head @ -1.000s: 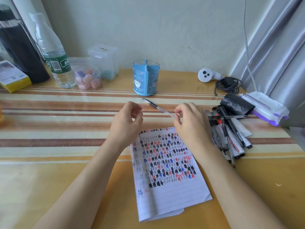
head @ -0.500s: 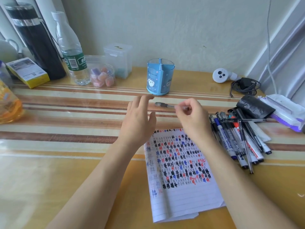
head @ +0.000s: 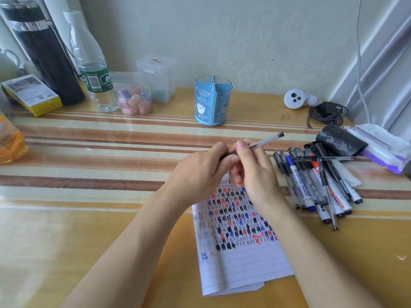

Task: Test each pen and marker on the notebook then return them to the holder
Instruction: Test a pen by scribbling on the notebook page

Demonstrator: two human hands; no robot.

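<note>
My right hand (head: 251, 172) pinches a clear-barrelled pen (head: 265, 141) near its dark grip, the black end pointing up and right. My left hand (head: 200, 172) curls round the pen's dark front end, which its fingers hide. Both hands hover above the top edge of the lined notebook (head: 240, 258), whose page is filled with black, blue and red marks. The blue pen holder (head: 213, 101) stands behind the hands with nothing visible in its compartments. A pile of pens and markers (head: 315, 183) lies to the right of the notebook.
At the back left stand a black flask (head: 42, 52), a water bottle (head: 91, 65), a yellow box (head: 31, 94), a jar of erasers (head: 134, 101) and a clear box (head: 155, 76). A white device (head: 295, 98), coiled cable (head: 327, 112), black roll (head: 340, 141) and wipes pack (head: 382, 147) sit right.
The pen has swung round: its free end pointed left toward the holder, now it points up and right. My left hand went from open beside it to gripping its front end.
</note>
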